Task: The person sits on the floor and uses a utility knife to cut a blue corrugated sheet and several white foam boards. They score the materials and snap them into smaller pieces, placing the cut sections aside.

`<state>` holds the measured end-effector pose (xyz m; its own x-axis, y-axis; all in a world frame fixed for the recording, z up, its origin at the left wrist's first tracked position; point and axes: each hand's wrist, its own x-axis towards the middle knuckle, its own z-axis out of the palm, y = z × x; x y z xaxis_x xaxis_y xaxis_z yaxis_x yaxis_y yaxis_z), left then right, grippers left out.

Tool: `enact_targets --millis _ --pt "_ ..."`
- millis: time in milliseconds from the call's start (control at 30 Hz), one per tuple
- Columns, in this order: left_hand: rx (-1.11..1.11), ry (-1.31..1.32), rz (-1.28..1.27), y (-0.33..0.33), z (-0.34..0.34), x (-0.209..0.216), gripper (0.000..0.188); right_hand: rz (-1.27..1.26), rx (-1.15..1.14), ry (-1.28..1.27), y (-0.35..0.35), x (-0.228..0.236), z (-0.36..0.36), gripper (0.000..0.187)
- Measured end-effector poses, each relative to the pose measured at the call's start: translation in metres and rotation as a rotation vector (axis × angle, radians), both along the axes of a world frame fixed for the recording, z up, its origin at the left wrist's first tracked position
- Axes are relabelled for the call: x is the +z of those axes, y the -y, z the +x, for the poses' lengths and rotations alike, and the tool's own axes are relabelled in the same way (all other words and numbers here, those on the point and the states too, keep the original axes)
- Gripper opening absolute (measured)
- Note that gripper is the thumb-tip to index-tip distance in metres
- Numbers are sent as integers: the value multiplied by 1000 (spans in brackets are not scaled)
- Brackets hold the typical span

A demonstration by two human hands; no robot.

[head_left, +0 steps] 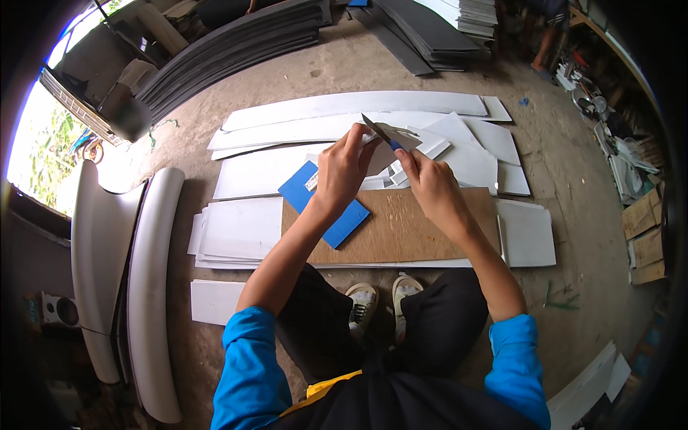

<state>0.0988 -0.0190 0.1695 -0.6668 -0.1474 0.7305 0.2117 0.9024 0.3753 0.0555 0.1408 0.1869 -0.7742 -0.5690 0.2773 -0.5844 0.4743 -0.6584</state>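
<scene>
My right hand is closed round the blue handle of a knife, its dark blade pointing up and to the left. Between the fingers of my left hand is a small pale sheet piece, raised above the stacks. The blade lies close to the top of this piece; whether it touches cannot be made out. Below my left wrist, a flat blue rectangular piece with a pale label lies partly on a brown wooden board. White offcuts lie beyond my hands.
White sheets are stacked on the concrete floor around the board. Large rolled white sheets stand at the left. Dark sheets are piled at the back, with more further right. Another person's leg shows at the far right.
</scene>
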Motion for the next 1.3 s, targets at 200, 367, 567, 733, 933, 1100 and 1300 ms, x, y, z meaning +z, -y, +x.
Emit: enact_targets --millis 200,367,567,733,933,1100,1300 --pt "5 -5 -109 1 -1 -5 17 12 -14 124 4 5 1 51" --pt "58 -18 -71 13 0 0 16 -5 17 141 2 -4 -2 49" --pt "-30 -11 -152 0 -4 -10 18 14 -35 104 8 -7 -8 52" --pt "66 47 -111 17 -4 -5 19 28 78 74 5 -5 -4 45" --pt "24 5 -165 16 0 -12 19 107 120 94 7 -7 -5 33" --pt "-30 -6 -204 7 -4 -17 17 178 88 154 10 -15 -17 33" --pt "58 24 -146 20 -2 -12 17 146 176 19 5 -21 -12 34"
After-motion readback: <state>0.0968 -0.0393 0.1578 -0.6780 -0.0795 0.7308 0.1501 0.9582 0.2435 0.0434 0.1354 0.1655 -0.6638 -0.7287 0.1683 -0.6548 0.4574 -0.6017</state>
